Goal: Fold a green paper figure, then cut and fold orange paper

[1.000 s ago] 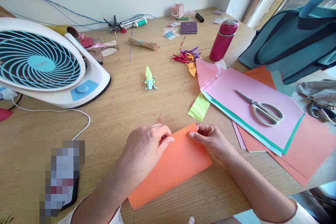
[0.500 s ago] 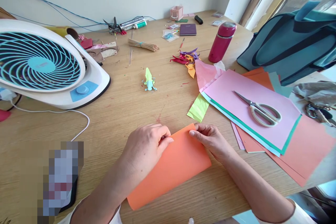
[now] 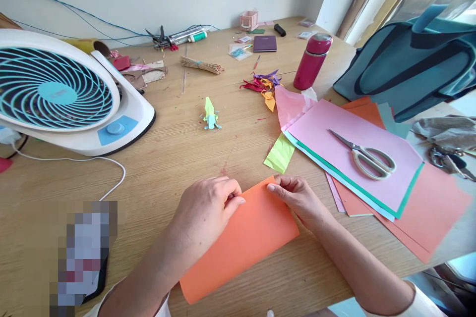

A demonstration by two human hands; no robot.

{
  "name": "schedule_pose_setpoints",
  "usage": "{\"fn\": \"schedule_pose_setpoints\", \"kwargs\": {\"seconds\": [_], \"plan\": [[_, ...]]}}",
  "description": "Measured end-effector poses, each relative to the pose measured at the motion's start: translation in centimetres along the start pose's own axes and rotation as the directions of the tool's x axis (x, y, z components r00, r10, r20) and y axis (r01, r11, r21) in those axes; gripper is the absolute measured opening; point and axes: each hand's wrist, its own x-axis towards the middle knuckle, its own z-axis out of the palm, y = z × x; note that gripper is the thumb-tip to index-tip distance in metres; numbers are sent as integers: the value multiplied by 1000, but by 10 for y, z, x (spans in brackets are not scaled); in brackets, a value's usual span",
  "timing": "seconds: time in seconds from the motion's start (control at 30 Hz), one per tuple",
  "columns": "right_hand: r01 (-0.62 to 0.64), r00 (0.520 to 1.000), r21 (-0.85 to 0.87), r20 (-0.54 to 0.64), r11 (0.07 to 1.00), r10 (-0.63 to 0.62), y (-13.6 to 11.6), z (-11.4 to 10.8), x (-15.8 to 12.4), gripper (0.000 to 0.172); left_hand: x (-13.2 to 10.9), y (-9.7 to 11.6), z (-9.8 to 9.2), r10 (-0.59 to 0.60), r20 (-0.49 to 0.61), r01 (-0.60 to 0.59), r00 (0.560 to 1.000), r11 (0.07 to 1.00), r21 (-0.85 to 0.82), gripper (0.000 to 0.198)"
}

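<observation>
An orange sheet of paper (image 3: 241,242), folded over, lies on the wooden table (image 3: 178,153) near its front edge. My left hand (image 3: 206,208) pinches the sheet's far edge on the left side, fingers curled together. My right hand (image 3: 297,198) pinches the same far edge at the right corner, thumb and fingers pressed on the paper. The two hands sit a short gap apart along that edge.
A white and teal fan (image 3: 63,94) with its cable stands at the left. Coloured sheets (image 3: 357,158) with scissors (image 3: 366,156) lie to the right, near a green scrap (image 3: 279,152). A red flask (image 3: 311,61), paper scraps (image 3: 265,84), a small paper figure (image 3: 210,114) and a teal bag (image 3: 412,64) lie beyond.
Both hands stay pinched on the orange sheet's far edge. The view has shifted slightly; the near end of the sheet lies a little lower.
</observation>
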Motion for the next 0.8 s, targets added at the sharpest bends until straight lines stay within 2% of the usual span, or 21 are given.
{"fn": "schedule_pose_setpoints", "kwargs": {"seconds": [0.6,0.8], "plan": [[-5,1000,-18,-6,1000,4,0,-1,-1,39,0,0,0,-3,-11,3,1000,1000,4,13],[-4,1000,11,-6,1000,4,1,-1,-1,39,5,1,-1,-20,27,20,999,1000,-13,12]]}}
